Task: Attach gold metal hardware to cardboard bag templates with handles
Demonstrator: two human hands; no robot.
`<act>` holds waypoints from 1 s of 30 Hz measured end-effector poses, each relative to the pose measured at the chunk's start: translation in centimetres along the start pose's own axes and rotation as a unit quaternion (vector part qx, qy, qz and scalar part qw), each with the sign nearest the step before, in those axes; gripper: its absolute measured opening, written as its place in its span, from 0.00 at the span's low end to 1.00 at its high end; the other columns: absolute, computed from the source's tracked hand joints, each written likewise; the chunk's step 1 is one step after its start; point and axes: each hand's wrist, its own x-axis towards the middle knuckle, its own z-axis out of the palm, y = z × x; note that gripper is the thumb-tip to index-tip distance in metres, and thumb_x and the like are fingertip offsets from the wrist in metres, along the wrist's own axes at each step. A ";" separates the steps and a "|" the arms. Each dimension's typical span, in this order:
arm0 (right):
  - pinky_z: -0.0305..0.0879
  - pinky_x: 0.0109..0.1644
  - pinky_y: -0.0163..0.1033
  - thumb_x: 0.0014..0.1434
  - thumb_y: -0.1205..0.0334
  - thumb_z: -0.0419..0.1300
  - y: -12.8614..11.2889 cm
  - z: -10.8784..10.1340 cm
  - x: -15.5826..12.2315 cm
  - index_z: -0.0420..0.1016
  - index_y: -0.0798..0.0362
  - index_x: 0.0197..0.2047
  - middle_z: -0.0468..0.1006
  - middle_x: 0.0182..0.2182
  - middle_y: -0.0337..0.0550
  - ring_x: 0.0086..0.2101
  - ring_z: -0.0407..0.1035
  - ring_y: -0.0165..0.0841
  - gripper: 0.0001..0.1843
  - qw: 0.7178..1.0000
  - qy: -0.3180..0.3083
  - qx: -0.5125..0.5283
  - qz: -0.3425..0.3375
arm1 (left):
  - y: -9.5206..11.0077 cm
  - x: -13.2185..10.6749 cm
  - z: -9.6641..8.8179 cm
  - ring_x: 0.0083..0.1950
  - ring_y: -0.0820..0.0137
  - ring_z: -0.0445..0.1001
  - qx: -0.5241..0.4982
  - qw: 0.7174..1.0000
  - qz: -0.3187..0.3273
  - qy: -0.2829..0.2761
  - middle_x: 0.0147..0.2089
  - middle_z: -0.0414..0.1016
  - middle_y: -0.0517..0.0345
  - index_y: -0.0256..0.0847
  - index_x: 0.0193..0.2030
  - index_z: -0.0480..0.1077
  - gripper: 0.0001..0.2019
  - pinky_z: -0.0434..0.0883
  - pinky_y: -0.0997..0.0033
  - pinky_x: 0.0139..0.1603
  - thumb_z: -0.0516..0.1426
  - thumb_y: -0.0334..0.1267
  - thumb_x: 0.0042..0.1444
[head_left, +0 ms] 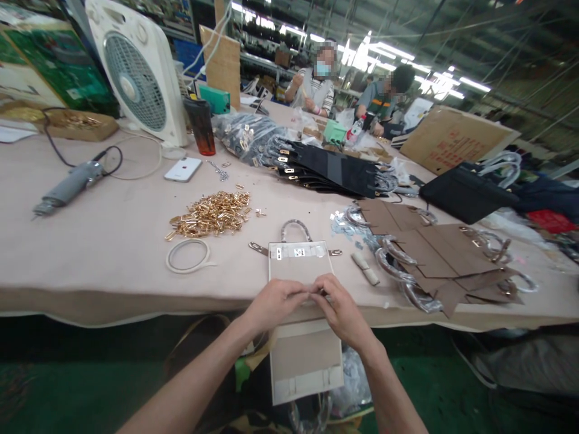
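Observation:
An unfolded handbag body [301, 352] with a pale lining lies across the table's front edge, its lower half hanging down. Its upper part carries a wrapped handle [296, 229] and metal-tipped straps at both sides. Over the middle of the bag, my left hand [278, 302] and my right hand [337, 304] meet with fingertips pinched together. Whatever sits between the fingertips is too small to make out. A roll of tape [187, 256] lies left of the bag, and a small rolled beige piece [365, 269] to its right.
Gold metal fittings [217, 214] are heaped behind the tape. A grey electric screwdriver [70, 187], a phone [183, 169], a dark cup [201, 126] and a fan [136, 72] stand or lie left. Brown bag pieces [434, 247] and black bag pieces [330, 166] are stacked right. Two people sit beyond.

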 end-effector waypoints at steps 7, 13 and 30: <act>0.64 0.44 0.39 0.71 0.65 0.57 0.3 1.1 0.1 0.70 0.49 0.40 0.73 0.36 0.39 0.38 0.68 0.34 0.05 0.998 0.015 0.053 0.012 | -0.2 0.0 0.1 0.36 0.69 0.75 -0.067 0.996 -0.046 0.036 0.32 0.81 0.60 0.39 0.37 0.84 0.12 0.68 0.75 0.39 0.58 0.40 0.61; 0.65 0.47 0.41 0.72 0.69 0.52 0.1 2.7 -0.8 0.68 0.47 0.43 0.71 0.38 0.42 0.41 0.68 0.36 0.08 0.988 0.074 0.074 -0.116 | -1.2 0.9 -0.2 0.31 0.69 0.74 -0.183 0.969 -0.111 0.123 0.26 0.78 0.59 0.36 0.31 0.80 0.12 0.68 0.73 0.36 0.59 0.42 0.57; 0.53 0.71 0.53 0.66 0.56 0.60 3.7 0.1 12.0 0.78 0.49 0.39 0.70 0.62 0.50 0.65 0.63 0.43 0.08 0.999 0.007 0.030 0.018 | -0.9 0.0 1.0 0.40 0.65 0.81 0.144 0.985 -0.059 0.073 0.40 0.85 0.59 0.46 0.41 0.82 0.11 0.68 0.70 0.42 0.56 0.41 0.65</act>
